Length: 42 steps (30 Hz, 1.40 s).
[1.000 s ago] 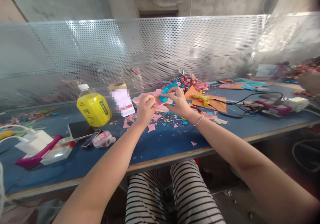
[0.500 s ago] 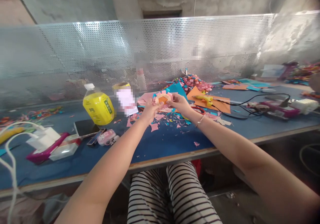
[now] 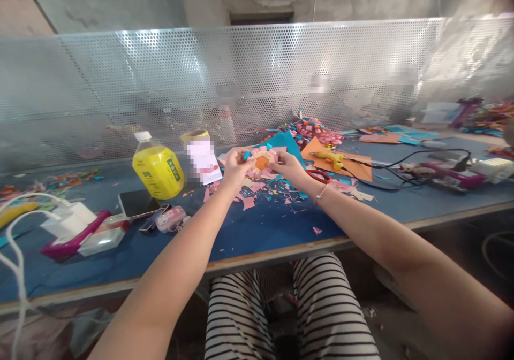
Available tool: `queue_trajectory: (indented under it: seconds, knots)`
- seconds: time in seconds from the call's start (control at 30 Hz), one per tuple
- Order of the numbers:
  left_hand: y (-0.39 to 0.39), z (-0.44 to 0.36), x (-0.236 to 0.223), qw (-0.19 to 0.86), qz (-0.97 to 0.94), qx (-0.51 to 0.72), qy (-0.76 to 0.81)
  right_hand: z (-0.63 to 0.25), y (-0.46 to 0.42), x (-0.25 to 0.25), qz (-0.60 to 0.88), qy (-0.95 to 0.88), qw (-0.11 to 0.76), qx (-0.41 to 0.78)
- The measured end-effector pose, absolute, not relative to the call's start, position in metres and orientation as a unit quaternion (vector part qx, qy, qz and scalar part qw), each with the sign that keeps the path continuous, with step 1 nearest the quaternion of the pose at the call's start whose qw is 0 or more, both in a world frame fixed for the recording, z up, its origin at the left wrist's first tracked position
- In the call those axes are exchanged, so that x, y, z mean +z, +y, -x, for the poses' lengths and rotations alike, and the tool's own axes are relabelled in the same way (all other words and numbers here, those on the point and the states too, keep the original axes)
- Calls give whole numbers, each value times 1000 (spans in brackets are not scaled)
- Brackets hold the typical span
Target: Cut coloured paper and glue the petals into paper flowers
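While a round paper piece (image 3: 263,162) with an orange middle is held over the worktop (image 3: 265,237), the left hand (image 3: 236,163) pinches its left edge and the right hand (image 3: 287,166) its right, fingers closed on both sides. Pink scraps (image 3: 248,203) lie nearer; rightward, a yellow glue gun (image 3: 331,159) rests on an orange sheet (image 3: 358,170); leftward stands a yellow bottle (image 3: 157,170).

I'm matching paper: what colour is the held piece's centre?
The centre is orange, best seen in the head view.

The head camera looks forward, down across the table (image 3: 273,234).
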<state>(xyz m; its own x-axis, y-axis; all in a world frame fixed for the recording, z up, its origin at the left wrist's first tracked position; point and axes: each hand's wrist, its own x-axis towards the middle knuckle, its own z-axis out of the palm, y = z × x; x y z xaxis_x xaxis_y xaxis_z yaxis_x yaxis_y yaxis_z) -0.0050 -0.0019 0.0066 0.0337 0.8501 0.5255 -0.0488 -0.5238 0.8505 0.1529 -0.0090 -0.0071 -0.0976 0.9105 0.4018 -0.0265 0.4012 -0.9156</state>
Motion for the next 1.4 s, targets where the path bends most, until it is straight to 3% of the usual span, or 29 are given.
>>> queue_trajectory:
  seconds: [0.2,0.5,1.23,1.4]
  knots:
    - [-4,7,10,364,-613,623,322,-153,-10,-5,340,-643,536,429]
    - [-3,7,7,385,-674,554,302,-161,-14,1,345,-666,545,375]
    - [-5,5,4,403,-646,562,323,-160,-11,0,358,-653,550,377]
    - [-8,5,9,466,-615,549,321,-161,-11,-1,355,-651,545,391]
